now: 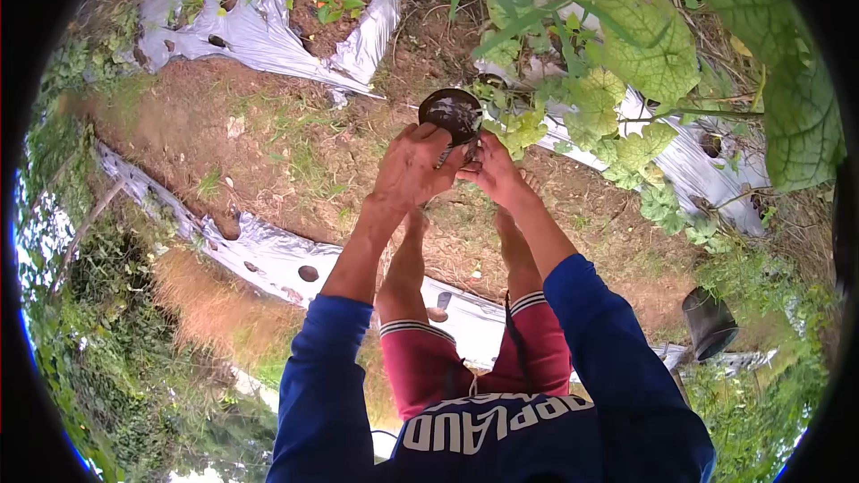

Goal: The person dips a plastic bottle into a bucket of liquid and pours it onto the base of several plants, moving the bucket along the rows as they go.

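Note:
A small black round cup (pixel 450 114) with whitish, streaky matter inside is held out in front of my legs, its opening facing up toward me. My left hand (pixel 417 165) is closed around the near left side of the cup. Close against its lower right side, my right hand (pixel 494 170) has its fingers bent together, their tips meeting the left fingers. What lies between the right fingertips is too small to make out. A greyish bit shows between the left fingers below the rim.
Silvery plastic mulch sheet (pixel 242 22) with holes and young plants covers the bed ahead. Large green leaves (pixel 649 45) hang at the upper right. Bare brown soil (pixel 206 116) runs between the beds. A dark bucket (pixel 709 324) stands at the right, and another mulch strip (pixel 277 264) lies behind my legs.

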Tool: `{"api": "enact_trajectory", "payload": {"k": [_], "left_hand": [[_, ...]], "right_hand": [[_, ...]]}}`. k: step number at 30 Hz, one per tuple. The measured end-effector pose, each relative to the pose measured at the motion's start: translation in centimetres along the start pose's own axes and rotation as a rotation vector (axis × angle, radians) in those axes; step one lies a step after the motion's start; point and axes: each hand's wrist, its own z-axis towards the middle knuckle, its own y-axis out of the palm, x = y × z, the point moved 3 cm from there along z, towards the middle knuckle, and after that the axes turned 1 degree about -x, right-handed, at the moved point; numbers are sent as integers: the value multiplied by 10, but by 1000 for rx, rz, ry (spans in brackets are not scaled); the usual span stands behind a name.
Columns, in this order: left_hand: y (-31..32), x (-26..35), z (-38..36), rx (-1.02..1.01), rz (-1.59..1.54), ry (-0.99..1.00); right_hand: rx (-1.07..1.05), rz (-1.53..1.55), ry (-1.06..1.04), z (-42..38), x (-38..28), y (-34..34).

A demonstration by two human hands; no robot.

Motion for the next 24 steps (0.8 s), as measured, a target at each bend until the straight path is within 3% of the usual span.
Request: {"api": "enact_trajectory", "payload": {"k": [2, 12, 14, 19, 24], "left_hand": [[-18, -27, -10, -42, -18, -123], [-96, -192, 17, -52, 93, -85], [-73, -253, 22, -7, 313, 234], [-102, -283, 50, -278, 110, -21], [-142, -283, 16, -135, 4, 14]], "right_hand": [[-8, -56, 31, 16, 13, 28], [79, -62, 101, 122, 38, 170], [84, -66, 77, 141, 39, 184], [104, 18, 28, 182, 53, 207], [118, 129, -25, 197, 70, 228]]}}
